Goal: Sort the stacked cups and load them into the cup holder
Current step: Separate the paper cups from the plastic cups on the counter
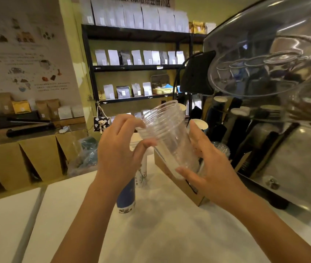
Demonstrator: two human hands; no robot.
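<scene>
A stack of clear plastic cups (167, 133) is held tilted above the white counter (160, 234), mouths pointing up and away. My left hand (118, 149) pinches the stacked rims with thumb and fingers. My right hand (209, 168) grips the lower part of the stack from the right. Below my left hand, a stack of blue and white printed paper cups (127, 198) lies across the counter. A brown cardboard cup holder (181, 179) sits on the counter under the clear cups, partly hidden by my hands. White paper cups (201, 124) show behind it.
A large shiny espresso machine (283, 130) fills the right side, with dark and white cups beside it. Black shelves (135, 67) with white coffee bags stand behind. Brown paper bags (27, 160) and a plastic bag (86, 158) lie left of the counter.
</scene>
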